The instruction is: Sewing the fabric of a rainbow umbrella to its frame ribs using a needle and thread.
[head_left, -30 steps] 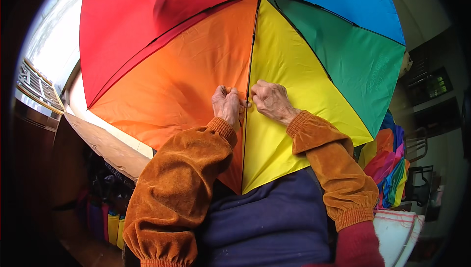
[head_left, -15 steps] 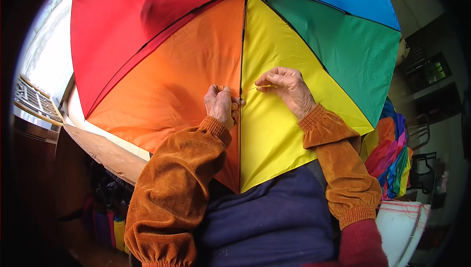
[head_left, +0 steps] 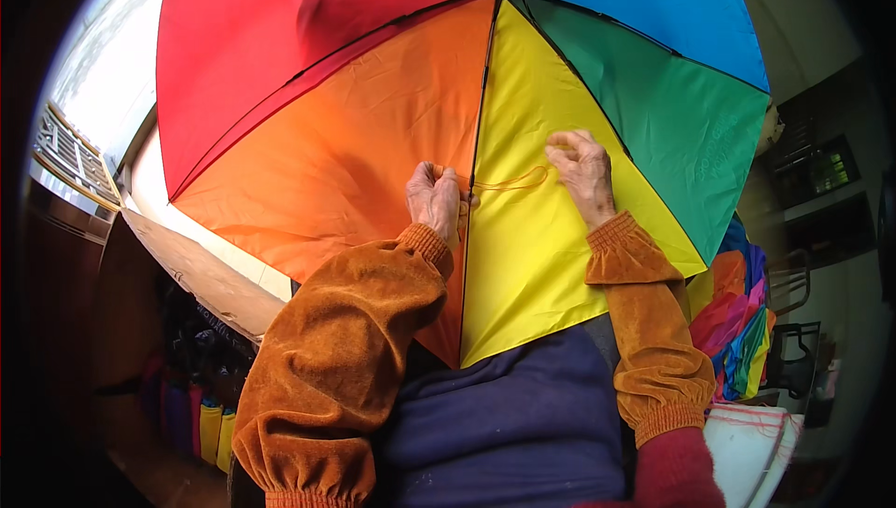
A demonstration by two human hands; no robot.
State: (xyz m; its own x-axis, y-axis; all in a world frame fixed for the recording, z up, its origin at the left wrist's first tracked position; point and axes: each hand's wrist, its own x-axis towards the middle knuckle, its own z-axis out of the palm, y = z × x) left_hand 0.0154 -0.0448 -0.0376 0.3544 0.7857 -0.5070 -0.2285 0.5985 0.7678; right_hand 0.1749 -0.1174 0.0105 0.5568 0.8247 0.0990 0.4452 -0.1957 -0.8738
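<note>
The head camera looks down on an open rainbow umbrella [head_left: 373, 135] seen from its underside, filling most of the picture in front of the person. Its panels run red, orange, yellow, green and blue, with black ribs [head_left: 481, 97] fanning out from the hub at the top.

The left hand [head_left: 435, 202] rests against the canopy right at the rib that divides the orange and yellow panels. Its fingers are curled tight and pinch the fabric and the near end of a yellow thread [head_left: 509, 181] at that seam.

The right hand [head_left: 581, 172] is up on the yellow panel, a little apart from the left hand. Its fingers are bunched closed on the far end of the thread, which sags in a shallow loop between the two hands, across the yellow cloth. Whether a needle is pinched there is too small to tell.

Both forearms wear rust-brown velvet sleeve covers [head_left: 336, 359]. Lower right, a bunch of folded rainbow umbrellas [head_left: 742, 321] hangs beside a white bucket [head_left: 747, 452]. To the left lies a cardboard sheet [head_left: 196, 275].
</note>
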